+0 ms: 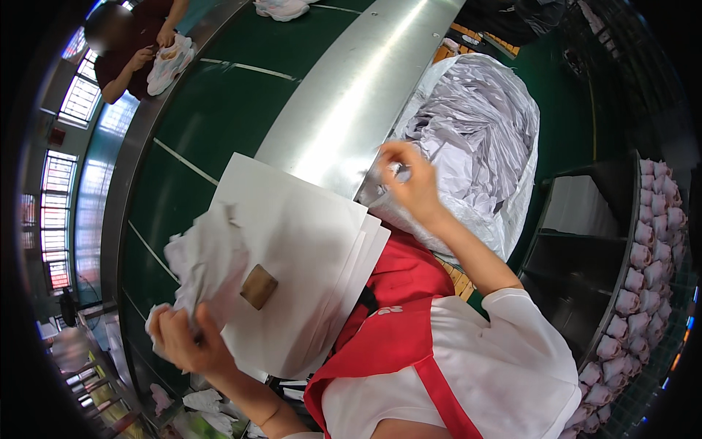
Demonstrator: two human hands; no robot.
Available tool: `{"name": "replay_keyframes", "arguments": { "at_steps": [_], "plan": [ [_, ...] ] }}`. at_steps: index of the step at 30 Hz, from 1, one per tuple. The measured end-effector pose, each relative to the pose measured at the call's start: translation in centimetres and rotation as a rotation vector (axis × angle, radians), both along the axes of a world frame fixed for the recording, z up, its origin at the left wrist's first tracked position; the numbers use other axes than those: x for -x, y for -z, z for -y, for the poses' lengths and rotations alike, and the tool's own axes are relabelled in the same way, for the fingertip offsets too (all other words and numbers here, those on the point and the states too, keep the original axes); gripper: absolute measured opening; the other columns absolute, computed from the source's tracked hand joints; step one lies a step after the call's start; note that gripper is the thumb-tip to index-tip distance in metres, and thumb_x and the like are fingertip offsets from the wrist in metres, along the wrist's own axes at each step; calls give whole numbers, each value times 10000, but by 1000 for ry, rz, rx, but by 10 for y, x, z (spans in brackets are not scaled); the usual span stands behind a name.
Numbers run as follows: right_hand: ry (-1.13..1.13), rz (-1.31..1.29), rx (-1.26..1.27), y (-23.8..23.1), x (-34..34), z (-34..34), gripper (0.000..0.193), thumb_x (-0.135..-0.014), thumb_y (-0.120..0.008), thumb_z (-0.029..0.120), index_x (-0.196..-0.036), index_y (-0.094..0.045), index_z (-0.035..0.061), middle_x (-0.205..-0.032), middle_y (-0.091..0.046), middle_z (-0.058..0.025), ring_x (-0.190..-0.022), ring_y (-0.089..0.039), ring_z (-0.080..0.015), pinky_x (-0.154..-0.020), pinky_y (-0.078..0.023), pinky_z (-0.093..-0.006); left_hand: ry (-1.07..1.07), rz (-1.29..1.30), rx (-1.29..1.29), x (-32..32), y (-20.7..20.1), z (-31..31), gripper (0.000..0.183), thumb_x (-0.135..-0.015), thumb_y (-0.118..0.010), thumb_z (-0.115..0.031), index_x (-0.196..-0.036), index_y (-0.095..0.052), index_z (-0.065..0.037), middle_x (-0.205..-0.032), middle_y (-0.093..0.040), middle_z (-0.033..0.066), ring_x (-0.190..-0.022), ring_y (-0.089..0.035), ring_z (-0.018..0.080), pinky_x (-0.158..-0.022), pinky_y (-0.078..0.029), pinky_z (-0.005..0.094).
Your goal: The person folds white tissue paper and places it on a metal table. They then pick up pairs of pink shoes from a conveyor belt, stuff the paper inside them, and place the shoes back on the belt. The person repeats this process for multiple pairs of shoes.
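Observation:
My left hand (188, 340) is closed on crumpled white paper (208, 256), which stands up loosely and is slightly blurred. Behind and beside it lies a stack of large white sheets (292, 212) at the table edge. On the top sheet rests a small brown block (259, 287). My right hand (411, 179) is raised over the near end of the metal plate, beside a big white bag (532, 132). Its fingers curl toward the thumb, but motion smears the tips, so I cannot make out whether anything is between them. Thin, crumpled white paper (475, 124) fills the bag.
A green conveyor belt (219, 110) with white cross lines runs along the left, next to a shiny metal plate (351, 88). Across it, a person holds a pale shoe (171, 64). Another shoe (281, 9) sits farther up. At right, a rack (578, 293) stands beside rows of pale wrapped bundles (636, 293).

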State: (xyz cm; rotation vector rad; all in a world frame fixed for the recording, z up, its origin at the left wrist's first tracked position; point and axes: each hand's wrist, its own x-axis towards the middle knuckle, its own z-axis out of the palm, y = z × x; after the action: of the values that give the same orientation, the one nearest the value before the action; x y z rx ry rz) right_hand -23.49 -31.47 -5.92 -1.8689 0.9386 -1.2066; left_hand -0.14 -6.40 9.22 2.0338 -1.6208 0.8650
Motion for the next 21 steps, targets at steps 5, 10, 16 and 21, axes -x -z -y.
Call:
{"name": "replay_keyframes", "arguments": {
  "at_steps": [5, 10, 16, 21],
  "plan": [
    [693, -588, 16, 117, 122, 82, 508, -797, -691, 278, -1177, -513, -10, -1087, -596, -198, -999, -577, -349, -877, -446, -422, -122, -8, 81, -10, -7, -14, 165, -841, -680, -48, -895, -578, 68, -925, -598, 206, -845, -594, 332, -705, -474, 386],
    [511, -674, -493, 133, 157, 104, 489, -842, -594, 454, -957, -651, -18, -1073, -616, -254, -899, -619, -402, -776, -474, -472, -59, -34, 39, -10, -6, -7, 164, -839, -677, -32, -911, -574, 74, -920, -591, 193, -831, -586, 317, -688, -473, 370],
    [682, -773, 96, 117, 157, 104, 434, -889, -538, 445, -956, -568, 18, -753, -648, -171, -699, -626, -396, -646, -464, -494, -43, -47, 55, -10, -5, -8, 161, -839, -679, -31, -918, -576, 64, -939, -585, 183, -801, -571, 263, -585, -438, 324],
    [395, -898, -328, 113, 134, 26, 488, -829, -592, 481, -1026, -500, 44, -758, -649, -185, -680, -634, -388, -650, -479, -494, -47, -40, 51, -10, -4, -12, 160, -839, -680, -35, -917, -578, 59, -959, -585, 189, -796, -561, 240, -541, -407, 299]
  ]
}}
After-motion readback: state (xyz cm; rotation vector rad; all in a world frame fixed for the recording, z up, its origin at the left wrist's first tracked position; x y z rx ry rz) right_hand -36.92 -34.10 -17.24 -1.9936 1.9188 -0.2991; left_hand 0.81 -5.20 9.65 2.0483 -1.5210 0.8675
